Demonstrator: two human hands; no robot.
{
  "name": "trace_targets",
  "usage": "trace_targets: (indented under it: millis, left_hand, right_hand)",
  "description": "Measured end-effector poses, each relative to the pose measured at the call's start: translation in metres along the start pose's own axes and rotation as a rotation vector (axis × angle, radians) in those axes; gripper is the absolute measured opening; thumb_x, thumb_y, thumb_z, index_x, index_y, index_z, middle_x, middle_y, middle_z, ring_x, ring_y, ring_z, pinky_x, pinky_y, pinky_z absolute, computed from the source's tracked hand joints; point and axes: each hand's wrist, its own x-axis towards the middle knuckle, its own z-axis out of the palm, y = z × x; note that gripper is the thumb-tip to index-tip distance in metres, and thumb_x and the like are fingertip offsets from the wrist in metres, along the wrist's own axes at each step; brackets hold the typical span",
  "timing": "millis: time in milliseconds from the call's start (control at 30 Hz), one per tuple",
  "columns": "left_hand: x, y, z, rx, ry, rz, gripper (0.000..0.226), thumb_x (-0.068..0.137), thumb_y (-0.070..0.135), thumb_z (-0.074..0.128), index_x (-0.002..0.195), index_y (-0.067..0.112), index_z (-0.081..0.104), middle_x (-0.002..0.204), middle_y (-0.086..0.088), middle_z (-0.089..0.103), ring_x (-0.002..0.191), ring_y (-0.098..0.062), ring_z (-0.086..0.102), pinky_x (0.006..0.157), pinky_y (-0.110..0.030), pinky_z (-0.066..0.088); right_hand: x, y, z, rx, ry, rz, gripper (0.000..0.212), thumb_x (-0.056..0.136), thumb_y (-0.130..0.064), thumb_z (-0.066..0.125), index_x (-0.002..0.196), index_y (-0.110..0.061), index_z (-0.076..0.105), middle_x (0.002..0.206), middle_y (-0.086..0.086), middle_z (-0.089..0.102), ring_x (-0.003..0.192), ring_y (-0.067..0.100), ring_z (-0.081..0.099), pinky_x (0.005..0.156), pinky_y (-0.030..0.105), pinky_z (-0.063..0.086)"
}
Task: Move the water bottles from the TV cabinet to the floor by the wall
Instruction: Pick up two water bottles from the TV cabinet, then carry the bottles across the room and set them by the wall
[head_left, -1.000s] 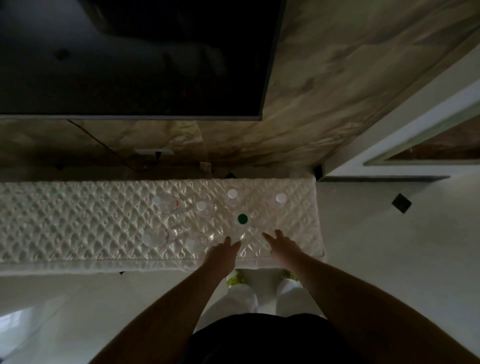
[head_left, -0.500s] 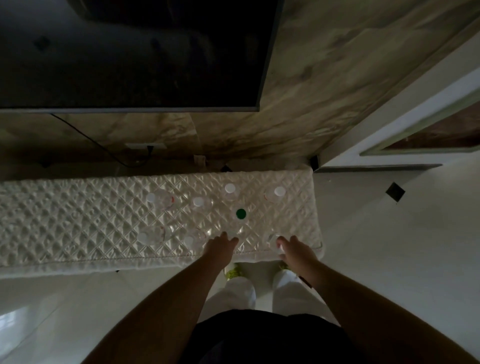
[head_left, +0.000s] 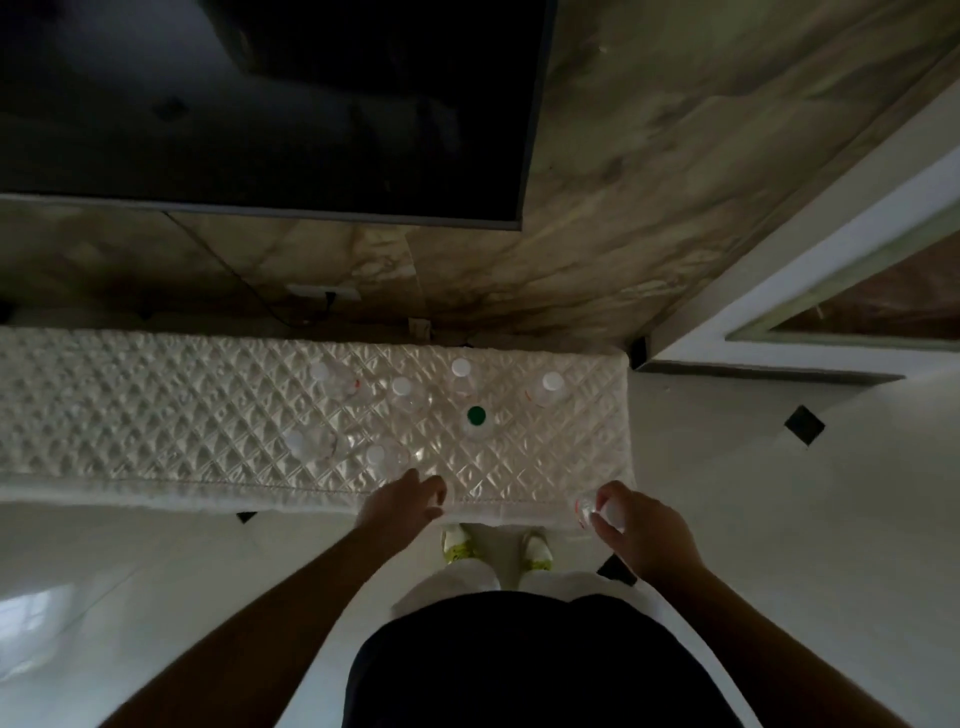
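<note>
Right hand: the right hand (head_left: 636, 525) is closed around a clear water bottle (head_left: 589, 508), held just off the right end of the front edge of the TV cabinet
Held bottle: only its clear top part is seen between the fingers; the rest is hidden by the hand
Left hand: the left hand (head_left: 402, 501) is loosely curled at the front edge of the surface; whether anything is gripped in it cannot be told, as clear plastic is hard to make out there
TV cabinet: a long low surface (head_left: 156, 415) is covered with a white quilted cloth and set against the marbled wall (head_left: 675, 182)
Bottles on the surface: seven clear bottles are seen from above, standing upright on the right half
Back row: white-capped bottles are placed at (head_left: 319, 371), (head_left: 401, 387), (head_left: 461, 368) and (head_left: 552, 383), the last nearest the right edge
Middle: a green-capped bottle (head_left: 476, 415) stands between the back row and the front edge
Front row: two white-capped bottles (head_left: 296, 440) and (head_left: 375, 455) stand near the front edge, the second just beside the left hand
Television: a dark screen (head_left: 260, 104) is mounted on the wall above the cabinet
Floor: pale glossy tiles (head_left: 779, 519) with small black diamond insets lie to the right of the cabinet, by the wall
Person: yellow-green shoes (head_left: 457, 543) are placed close to the front of the cabinet
</note>
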Motion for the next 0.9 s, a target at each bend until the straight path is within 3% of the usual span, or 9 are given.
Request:
trace_targets:
  millis: [167,367,500,700,900]
  left_hand:
    - [-0.083,0.014,-0.007,-0.228,0.227,-0.157,0.017,0.089,0.046,0.055,0.101,0.035,0.05,0.094,0.005,0.059,0.083,-0.015,0.063,0.068,-0.029,0.052]
    - [-0.172,0.032,-0.011,-0.421,0.57,-0.373,0.014,0.086,0.042,0.061,0.095,0.033,0.054,0.084,0.013,0.063,0.07,-0.009,0.061,0.057,-0.022,0.042]
    - [-0.221,0.029,-0.002,-0.496,0.718,-0.48,0.014,0.084,0.039,0.066,0.093,0.033,0.057,0.079,0.015,0.062,0.064,-0.004,0.057,0.052,-0.014,0.037]
    - [-0.303,-0.012,0.03,-0.581,0.879,-0.688,0.018,0.079,0.041,0.068,0.09,0.037,0.055,0.064,0.016,0.057,0.055,-0.005,0.055,0.051,-0.025,0.047]
    - [-0.402,-0.081,0.075,-0.537,0.971,-0.855,0.023,0.077,0.041,0.071,0.091,0.033,0.055,0.062,0.019,0.053,0.051,-0.004,0.053,0.046,-0.016,0.034]
  right_hand:
    - [0.003,-0.005,-0.025,-0.024,-0.032,-0.135,0.019,0.086,-0.047,0.055,0.095,-0.031,0.051,0.082,-0.007,0.067,0.072,0.012,0.062,0.06,0.024,0.04]
    - [0.002,-0.047,-0.038,-0.081,-0.052,-0.333,0.02,0.084,-0.05,0.055,0.094,-0.032,0.05,0.081,-0.006,0.068,0.076,0.014,0.065,0.061,0.026,0.04]
    - [-0.007,-0.108,-0.036,-0.159,-0.096,-0.495,0.015,0.084,-0.044,0.055,0.094,-0.033,0.052,0.079,-0.008,0.064,0.077,0.015,0.063,0.062,0.027,0.04]
    - [-0.035,-0.223,-0.003,-0.307,-0.144,-0.743,0.019,0.078,-0.046,0.053,0.092,-0.032,0.052,0.083,-0.005,0.066,0.076,0.015,0.06,0.062,0.027,0.041]
    - [-0.079,-0.35,0.062,-0.434,-0.182,-0.937,0.025,0.075,-0.048,0.052,0.093,-0.031,0.051,0.089,-0.002,0.068,0.084,0.021,0.064,0.065,0.028,0.041]
